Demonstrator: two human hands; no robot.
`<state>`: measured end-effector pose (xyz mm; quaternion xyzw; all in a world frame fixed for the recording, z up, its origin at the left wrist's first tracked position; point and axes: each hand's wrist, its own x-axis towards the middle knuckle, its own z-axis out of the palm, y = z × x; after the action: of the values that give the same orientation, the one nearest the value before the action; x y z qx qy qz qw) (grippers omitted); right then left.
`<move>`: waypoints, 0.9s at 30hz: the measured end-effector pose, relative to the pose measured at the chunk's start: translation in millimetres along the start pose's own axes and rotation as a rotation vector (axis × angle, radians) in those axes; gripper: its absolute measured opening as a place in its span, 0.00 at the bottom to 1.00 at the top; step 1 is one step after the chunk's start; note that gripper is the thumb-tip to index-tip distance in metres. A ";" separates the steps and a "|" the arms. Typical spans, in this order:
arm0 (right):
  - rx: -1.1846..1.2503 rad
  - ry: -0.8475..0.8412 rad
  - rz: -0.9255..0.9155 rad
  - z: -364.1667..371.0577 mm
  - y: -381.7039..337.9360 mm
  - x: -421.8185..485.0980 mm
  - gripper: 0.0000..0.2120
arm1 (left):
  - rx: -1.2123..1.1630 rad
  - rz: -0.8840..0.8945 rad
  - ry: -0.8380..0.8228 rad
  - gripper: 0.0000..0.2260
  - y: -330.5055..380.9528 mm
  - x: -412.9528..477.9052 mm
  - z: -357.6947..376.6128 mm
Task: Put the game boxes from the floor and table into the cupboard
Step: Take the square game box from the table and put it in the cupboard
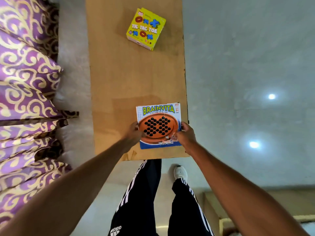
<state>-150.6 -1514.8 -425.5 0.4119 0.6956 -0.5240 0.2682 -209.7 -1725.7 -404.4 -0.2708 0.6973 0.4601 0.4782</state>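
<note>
A blue and white Brainvita game box (pixel 158 114) with an orange peg board picture lies near the front right corner of the long wooden table (pixel 119 79). My left hand (pixel 133 133) grips its left edge and my right hand (pixel 186 135) grips its right edge, thumbs on the lid. A yellow Tic Tac Toe box (pixel 146 29) sits further along the table, untouched. No cupboard is in view.
A sofa with purple and gold patterned cushions (pixel 29 92) runs along the table's left side. Glossy grey floor (pixel 247 65) spreads to the right. My legs in black striped trousers and a white shoe (pixel 180 172) stand at the table's near end.
</note>
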 end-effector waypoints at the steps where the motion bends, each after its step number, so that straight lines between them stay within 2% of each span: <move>1: -0.016 -0.026 -0.036 -6.8 -4.9 -11.8 0.15 | -0.021 0.021 0.023 0.24 -4.1 -17.8 2.2; 8: -0.147 -0.203 -0.294 -46.5 -16.7 -102.6 0.20 | -0.285 0.185 0.244 0.23 -54.4 -151.2 30.7; 10: -0.197 -0.244 -0.410 -59.6 -12.1 -148.5 0.20 | -0.418 0.232 0.361 0.25 -85.8 -209.5 50.9; 15: -0.240 -0.387 -0.503 -80.8 14.3 -230.0 0.20 | -0.578 0.313 0.509 0.24 -154.5 -315.0 104.2; 20: -0.406 -0.599 -0.572 -64.2 53.6 -301.4 0.22 | -0.711 0.269 0.714 0.24 -249.0 -386.3 150.9; 27: -0.691 -0.850 -0.690 17.1 123.6 -400.6 0.26 | -0.994 0.146 1.038 0.25 -393.1 -461.6 194.4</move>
<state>161.0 -1634.2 -171.2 -0.1888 0.7496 -0.4434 0.4537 375.8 -1748.5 -155.0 -0.5926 0.5591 0.5659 -0.1265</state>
